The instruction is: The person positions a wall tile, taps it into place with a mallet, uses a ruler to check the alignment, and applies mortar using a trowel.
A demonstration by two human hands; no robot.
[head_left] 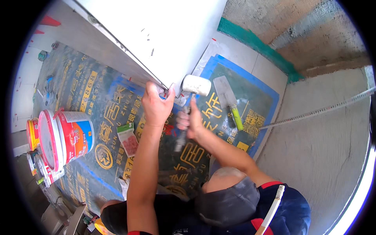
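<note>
A large white wall tile stands upright along the top middle, its lower corner pointing towards me. My left hand grips that corner, thumb on one side and fingers on the other. Just right of it, my right hand is wrapped round the handle of a white-headed mallet. The mallet head is beside the tile's face near the bottom; I cannot tell whether they touch. To the right, a trowel with a green handle lies on the floor covering.
Printed dark floor sheeting with blue tape edges covers the floor. A red-lidded bucket stands at left beside smaller tubs. A bag of small red pieces lies near my left forearm. A measuring tape strip crosses the grey wall at right.
</note>
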